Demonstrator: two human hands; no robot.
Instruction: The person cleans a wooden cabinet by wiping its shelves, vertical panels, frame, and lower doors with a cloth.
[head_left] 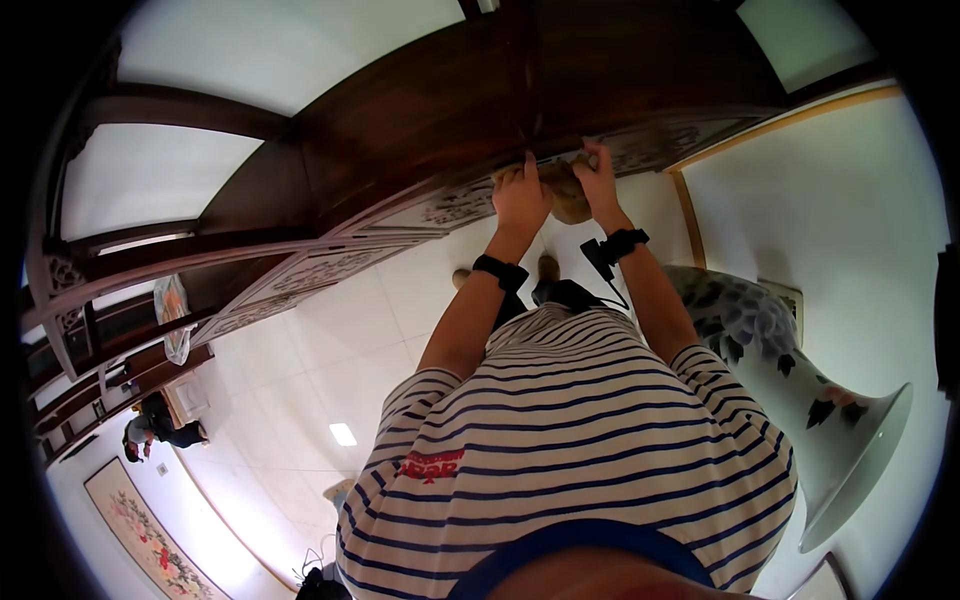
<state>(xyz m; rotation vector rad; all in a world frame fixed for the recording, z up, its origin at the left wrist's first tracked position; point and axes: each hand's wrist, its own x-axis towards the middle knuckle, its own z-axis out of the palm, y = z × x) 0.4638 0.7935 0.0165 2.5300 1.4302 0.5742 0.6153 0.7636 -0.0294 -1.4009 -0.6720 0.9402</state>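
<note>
Left hand and right hand are held apart but near each other at the lower edge of a dark wooden cabinet, with a tan-brown item seen between and just below them. By its soft outline a cloth is suggested, but it is too blurred to be named surely. The left fingers are curled, with one pointed up toward the wood; the right thumb is laid by the item and a finger is raised to the cabinet. Whether either hand is closed firmly on the item cannot be told. Dark bands are worn on both wrists, and by the right one a small black device is hung with a cable. A striped shirt is worn, and shoe tips are shown on the pale tiled floor. Carved panels are set along the cabinet front. To the right, a large flower-painted vase is placed by the wall. At far left, another person is seen near a framed flower picture.
</note>
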